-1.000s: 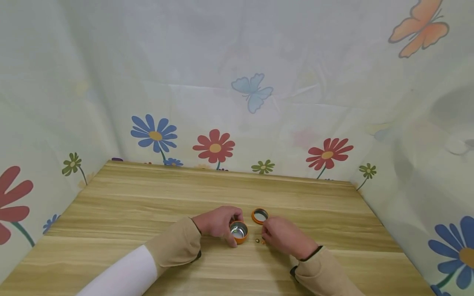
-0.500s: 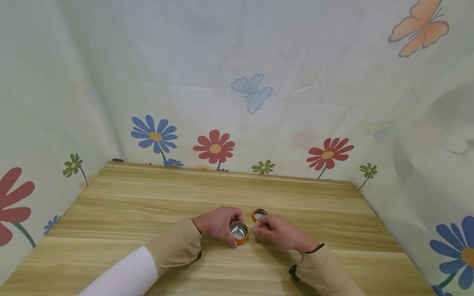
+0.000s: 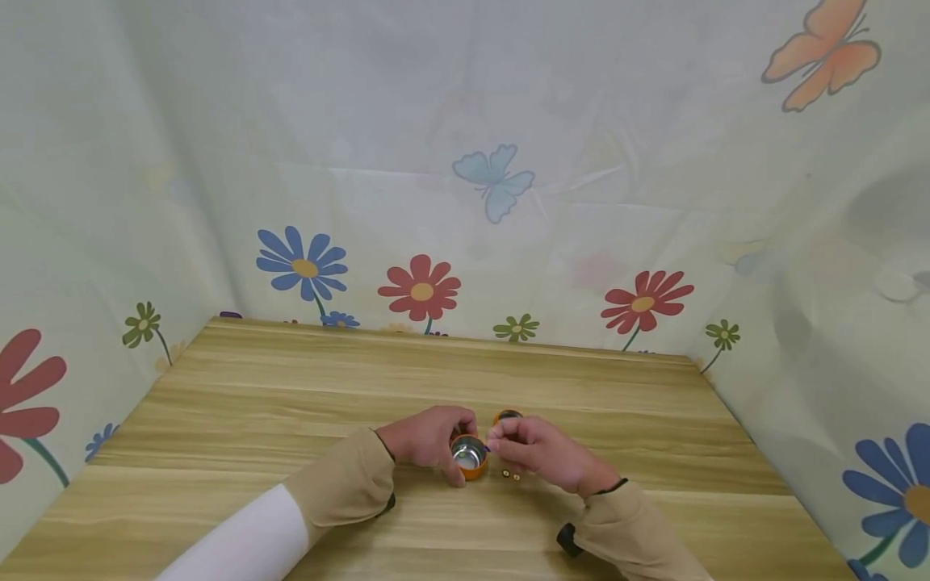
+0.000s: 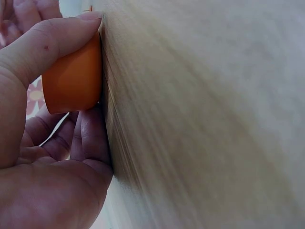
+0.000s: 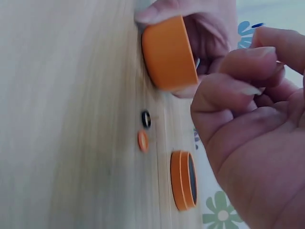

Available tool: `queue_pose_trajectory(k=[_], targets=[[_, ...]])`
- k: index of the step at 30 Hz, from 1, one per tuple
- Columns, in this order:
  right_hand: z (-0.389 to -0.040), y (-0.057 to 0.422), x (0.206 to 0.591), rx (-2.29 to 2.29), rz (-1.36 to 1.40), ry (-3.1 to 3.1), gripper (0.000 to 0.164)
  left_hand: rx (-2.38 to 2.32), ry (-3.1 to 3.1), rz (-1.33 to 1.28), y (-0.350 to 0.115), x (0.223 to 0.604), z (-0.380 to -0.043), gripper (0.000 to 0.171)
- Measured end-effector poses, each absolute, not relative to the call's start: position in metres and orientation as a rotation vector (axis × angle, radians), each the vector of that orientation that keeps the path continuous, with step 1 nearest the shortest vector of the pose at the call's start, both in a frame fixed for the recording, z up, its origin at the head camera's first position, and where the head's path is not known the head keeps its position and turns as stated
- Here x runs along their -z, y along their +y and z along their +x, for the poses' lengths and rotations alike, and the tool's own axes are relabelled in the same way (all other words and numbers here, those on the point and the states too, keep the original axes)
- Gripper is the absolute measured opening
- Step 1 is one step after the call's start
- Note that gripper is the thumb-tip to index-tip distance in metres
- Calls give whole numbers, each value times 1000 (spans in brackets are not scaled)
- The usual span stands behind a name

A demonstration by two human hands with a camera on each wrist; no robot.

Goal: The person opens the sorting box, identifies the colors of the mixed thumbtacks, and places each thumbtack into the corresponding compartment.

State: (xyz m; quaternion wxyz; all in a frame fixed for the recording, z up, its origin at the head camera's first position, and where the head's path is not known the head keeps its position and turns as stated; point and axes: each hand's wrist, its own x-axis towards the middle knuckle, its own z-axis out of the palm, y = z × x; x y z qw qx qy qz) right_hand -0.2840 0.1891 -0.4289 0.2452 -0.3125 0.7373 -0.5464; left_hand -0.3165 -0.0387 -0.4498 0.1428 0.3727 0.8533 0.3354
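Observation:
My left hand grips a small round orange container with a shiny metal inside, standing upright on the table. In the left wrist view its thumb and fingers hold opposite sides of the container. My right hand is just right of the rim, pinching a small dark blue ring-like piece at its fingertips. Below that hand lie a black ring and an orange ring. The orange lid lies behind the right hand, partly hidden in the head view.
The hands work on a wood-grain table. A pale cloth wall with printed flowers and butterflies stands along its back and sides.
My right hand has moved left and up from beside the loose rings to the container's rim; the dark blue piece now shows at its fingertips. The left hand and container have stayed put.

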Motion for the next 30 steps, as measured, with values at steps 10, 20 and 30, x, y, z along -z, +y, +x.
queue_pose_trajectory(k=[10, 20, 30], targets=[[-282, 182, 424, 1753, -801, 1667, 20, -977, 2466, 1102, -38, 453, -319, 52], [-282, 181, 420, 1921, -885, 1288, 24, -987, 2454, 1073, -38, 453, -319, 52], [-276, 172, 409, 1972, -937, 1116, 31, -985, 2446, 1071, -38, 456, -321, 52]])
